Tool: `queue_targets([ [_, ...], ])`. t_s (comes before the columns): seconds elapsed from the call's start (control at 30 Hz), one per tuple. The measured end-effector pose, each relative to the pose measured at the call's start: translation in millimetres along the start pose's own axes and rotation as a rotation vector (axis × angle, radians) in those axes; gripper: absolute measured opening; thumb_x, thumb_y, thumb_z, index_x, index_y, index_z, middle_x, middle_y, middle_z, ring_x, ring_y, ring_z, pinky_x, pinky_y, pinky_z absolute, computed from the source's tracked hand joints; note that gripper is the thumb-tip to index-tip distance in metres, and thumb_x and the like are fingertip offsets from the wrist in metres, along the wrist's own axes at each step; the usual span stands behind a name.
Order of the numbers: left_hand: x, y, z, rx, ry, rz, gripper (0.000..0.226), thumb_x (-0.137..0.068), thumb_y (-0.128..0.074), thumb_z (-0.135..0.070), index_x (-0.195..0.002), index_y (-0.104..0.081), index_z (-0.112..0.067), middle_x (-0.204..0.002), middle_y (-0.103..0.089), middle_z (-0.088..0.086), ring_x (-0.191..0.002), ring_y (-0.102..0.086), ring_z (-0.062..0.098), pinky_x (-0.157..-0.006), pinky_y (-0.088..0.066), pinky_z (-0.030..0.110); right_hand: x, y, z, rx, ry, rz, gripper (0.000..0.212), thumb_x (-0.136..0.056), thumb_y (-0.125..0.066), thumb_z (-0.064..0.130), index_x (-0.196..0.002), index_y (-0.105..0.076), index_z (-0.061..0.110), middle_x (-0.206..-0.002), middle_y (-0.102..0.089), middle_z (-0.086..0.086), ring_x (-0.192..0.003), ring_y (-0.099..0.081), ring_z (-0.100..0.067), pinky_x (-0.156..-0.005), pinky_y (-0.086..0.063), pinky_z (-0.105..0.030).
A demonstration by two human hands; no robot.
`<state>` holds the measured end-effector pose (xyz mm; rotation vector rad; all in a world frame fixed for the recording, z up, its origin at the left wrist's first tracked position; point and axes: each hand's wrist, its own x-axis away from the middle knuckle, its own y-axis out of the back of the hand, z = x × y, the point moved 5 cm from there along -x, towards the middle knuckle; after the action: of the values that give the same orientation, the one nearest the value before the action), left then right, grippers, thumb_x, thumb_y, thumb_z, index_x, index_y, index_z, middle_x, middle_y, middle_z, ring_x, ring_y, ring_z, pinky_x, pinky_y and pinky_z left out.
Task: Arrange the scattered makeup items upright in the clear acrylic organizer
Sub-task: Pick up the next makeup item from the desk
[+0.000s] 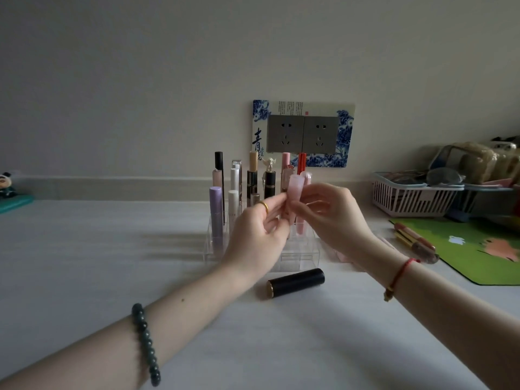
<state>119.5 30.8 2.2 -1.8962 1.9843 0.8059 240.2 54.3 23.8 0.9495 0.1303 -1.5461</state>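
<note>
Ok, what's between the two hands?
A pink tube, pinched by the left hand and right hand, in the head view.

One head-worn wide-angle camera looked forward and a little downward across the table (98,263) at the clear acrylic organizer (302,256), which sat just below the frame's centre. It faced the wall squarely, with the socket plate (302,133) right above the organizer. It was near: both forearms stretched from the bottom corners, and the left hand (254,240) and right hand (332,218) showed large before the organizer. The view took in a panda figure (6,184) far left of the organizer and a basket (413,198) to its right.
</note>
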Motion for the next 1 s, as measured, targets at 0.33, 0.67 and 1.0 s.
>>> queue_targets([
  [0.33,13.4,-3.9,20.1,-0.106,0.021,0.025,0.051,-0.087,-0.050,-0.003,-0.135,-0.037,-0.013,-0.132,-0.049,-0.004,-0.119,-0.045,-0.001,-0.098,-0.034,0.011,8.8,-7.5,-10.1,0.006,-0.027,0.000,0.019,-0.076,-0.067,0.022,-0.092,-0.065,0.012,-0.078,-0.068,0.005,-0.072,-0.066,-0.003,-0.068,-0.054,-0.015],
  [0.67,13.0,-4.3,18.9,-0.133,0.027,0.045,0.052,-0.086,-0.051,-0.002,-0.135,-0.036,-0.013,-0.136,-0.048,-0.001,-0.122,-0.045,0.003,-0.100,-0.034,0.013,8.4,-9.4,-11.5,0.028,-0.031,0.012,0.017,-0.077,-0.066,0.024,-0.090,-0.067,0.013,-0.075,-0.067,0.006,-0.071,-0.065,-0.001,-0.066,-0.053,-0.012],
  [1.0,16.9,-5.1,21.2,-0.176,0.039,0.053,0.051,-0.086,-0.051,-0.003,-0.135,-0.038,-0.013,-0.121,-0.052,-0.009,-0.111,-0.045,-0.006,-0.094,-0.034,0.006,12.7,-13.5,-17.8,0.216,-0.026,0.033,0.010,-0.079,-0.065,0.026,-0.084,-0.071,0.020,-0.071,-0.066,0.007,-0.055,-0.052,0.000,-0.052,-0.040,-0.005],
])
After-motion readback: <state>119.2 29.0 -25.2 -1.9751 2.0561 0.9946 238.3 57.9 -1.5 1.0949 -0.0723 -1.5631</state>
